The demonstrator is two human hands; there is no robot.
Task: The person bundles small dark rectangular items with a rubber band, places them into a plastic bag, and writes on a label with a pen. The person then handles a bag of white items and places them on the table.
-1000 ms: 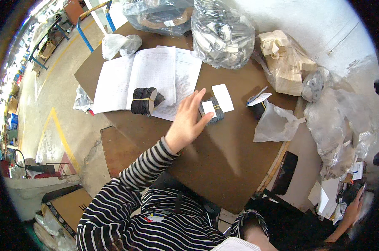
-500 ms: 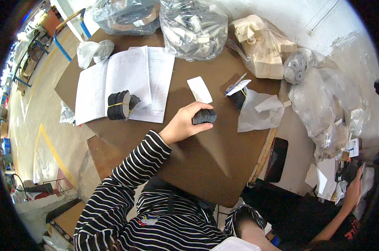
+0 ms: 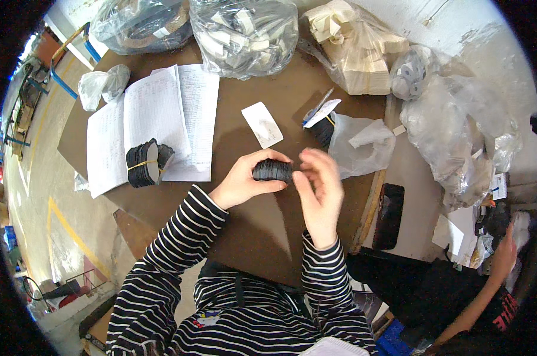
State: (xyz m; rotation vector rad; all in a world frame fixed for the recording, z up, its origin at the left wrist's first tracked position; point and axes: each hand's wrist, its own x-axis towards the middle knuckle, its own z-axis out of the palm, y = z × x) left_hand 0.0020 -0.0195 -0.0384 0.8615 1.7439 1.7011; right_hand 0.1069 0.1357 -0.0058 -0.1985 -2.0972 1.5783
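Observation:
A short stack of thin black pieces lies sideways in the grip of my left hand, thumb along the near side and fingers along the far side. My right hand is at the stack's right end, its thumb and slightly blurred fingers apart with nothing seen between them. Beyond the stack lies a white card. A similar black bundle, tied with a yellow band, rests on the open notebook at the left. Another banded black bundle sits at the right, under a paper slip and a pen.
Clear plastic bags of cut pieces line the brown table's far edge. A flat plastic bag lies at its right. Further right are a black phone-like slab, crumpled plastic and a co-worker's hand.
My right hand has come up from near my lap to the stack's right end. The whole view has shifted, and my left hand still holds the stack.

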